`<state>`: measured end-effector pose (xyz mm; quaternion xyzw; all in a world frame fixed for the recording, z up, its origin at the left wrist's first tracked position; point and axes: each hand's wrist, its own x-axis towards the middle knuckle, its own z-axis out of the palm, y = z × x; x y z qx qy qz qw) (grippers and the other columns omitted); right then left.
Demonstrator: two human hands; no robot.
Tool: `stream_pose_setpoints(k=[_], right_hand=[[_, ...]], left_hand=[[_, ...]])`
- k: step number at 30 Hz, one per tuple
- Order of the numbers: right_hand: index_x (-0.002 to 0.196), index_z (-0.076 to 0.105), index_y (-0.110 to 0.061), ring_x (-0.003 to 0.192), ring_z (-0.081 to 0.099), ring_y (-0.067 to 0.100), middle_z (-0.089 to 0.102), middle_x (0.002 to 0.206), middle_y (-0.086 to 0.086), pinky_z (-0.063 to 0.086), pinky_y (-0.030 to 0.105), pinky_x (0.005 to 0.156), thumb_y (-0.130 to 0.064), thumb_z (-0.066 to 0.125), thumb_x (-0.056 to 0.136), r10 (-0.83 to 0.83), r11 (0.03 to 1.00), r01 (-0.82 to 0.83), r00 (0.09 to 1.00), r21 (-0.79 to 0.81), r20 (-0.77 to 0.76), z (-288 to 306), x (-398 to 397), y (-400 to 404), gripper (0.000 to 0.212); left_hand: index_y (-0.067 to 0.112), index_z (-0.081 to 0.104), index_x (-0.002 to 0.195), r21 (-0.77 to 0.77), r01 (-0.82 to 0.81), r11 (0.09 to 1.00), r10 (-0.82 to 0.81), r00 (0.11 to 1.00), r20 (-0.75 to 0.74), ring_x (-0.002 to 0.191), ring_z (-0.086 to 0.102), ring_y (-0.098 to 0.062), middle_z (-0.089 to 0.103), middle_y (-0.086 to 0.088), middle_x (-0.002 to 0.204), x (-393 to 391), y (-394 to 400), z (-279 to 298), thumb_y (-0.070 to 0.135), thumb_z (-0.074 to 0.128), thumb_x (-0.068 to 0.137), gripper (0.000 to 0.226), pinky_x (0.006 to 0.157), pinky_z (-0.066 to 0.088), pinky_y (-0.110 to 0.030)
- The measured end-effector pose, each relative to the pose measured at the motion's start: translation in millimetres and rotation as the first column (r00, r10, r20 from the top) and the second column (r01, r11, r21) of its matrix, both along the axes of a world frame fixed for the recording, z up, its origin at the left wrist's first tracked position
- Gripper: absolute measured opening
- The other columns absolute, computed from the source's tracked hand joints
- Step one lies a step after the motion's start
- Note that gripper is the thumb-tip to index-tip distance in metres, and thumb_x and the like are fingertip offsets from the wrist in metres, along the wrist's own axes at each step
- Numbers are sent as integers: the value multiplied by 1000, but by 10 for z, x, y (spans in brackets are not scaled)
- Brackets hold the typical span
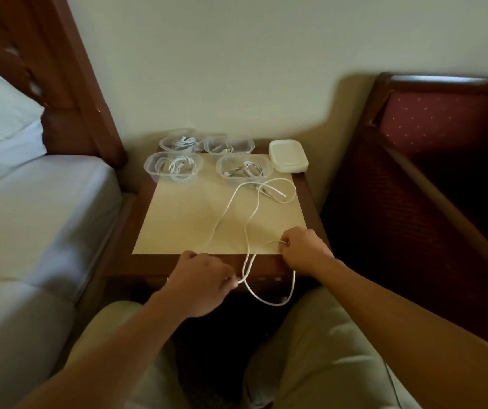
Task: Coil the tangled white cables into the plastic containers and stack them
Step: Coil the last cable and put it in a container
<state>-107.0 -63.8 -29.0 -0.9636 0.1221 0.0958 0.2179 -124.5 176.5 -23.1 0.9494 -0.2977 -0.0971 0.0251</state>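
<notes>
Both hands pinch one white cable (248, 228) at the table's (177, 219) near edge: left hand (204, 281), right hand (304, 249). Four containers (244, 168) holding coiled cables occupy the far edge.

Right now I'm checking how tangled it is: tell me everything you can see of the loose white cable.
The loose white cable is thin and flexible-looking, uncoiled. It loops on the cream tabletop just in front of the near-right container, runs toward the near edge, crosses itself and hangs off in a loop. The left hand pinches it near the crossing; the right hand grips another stretch.
</notes>
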Motion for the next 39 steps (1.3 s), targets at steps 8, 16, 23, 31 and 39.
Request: stream_pose_setpoints(k=[8, 16, 23, 31, 39], right_hand=[[96, 77, -24, 83, 72, 25, 75, 92, 8, 62, 36, 78, -26, 65, 99, -46, 789, 42, 999, 612, -10, 263, -584, 531, 12], [95, 77, -16, 67, 64, 11, 69, 73, 2, 51, 20, 63, -22, 66, 98, 183, 671, -173, 981, 721, 64, 371, -1035, 646, 12], [92, 73, -24, 75, 68, 9, 73, 78, -4, 55, 30, 81, -23, 65, 98, 393, 793, -316, 919, 520, -40, 131, -1175, 670, 9], [95, 70, -21, 64, 67, 14, 66, 73, 6, 46, 18, 52, -24, 51, 106, 207, 847, -291, 952, 446, 227, 294, -1107, 842, 23], [80, 67, -23, 59, 64, 19, 65, 66, -1, 53, 35, 57, -23, 56, 104, 201, 869, -318, 927, 380, 317, 240, -1059, 893, 26]], left_hand=[[28, 55, 137, -519, -31, 854, 188, 949, 252, 130, 49, -16, 57, 8, 136, -464, 243, -107, 24, 66, 91, 47, 113, 34, -48], [32, 67, 95, -773, -279, 570, 235, 957, -172, 89, 63, 4, 67, 17, 85, -616, 309, 42, 22, 55, 104, 18, 74, 43, -9], [36, 59, 92, -909, -402, 112, 500, 813, -298, 61, 50, -8, 55, 10, 71, -458, 450, -6, 29, 41, 106, 24, 59, 41, -25], [5, 53, 142, -691, -202, 694, 573, 737, 360, 136, 45, -40, 51, -19, 142, -581, 497, 8, -5, 54, 78, 65, 110, 37, -55], [12, 69, 98, -569, 146, 809, 128, 901, 414, 93, 59, -21, 65, 4, 86, -548, 423, 6, 27, 51, 97, 23, 98, 43, -47]])
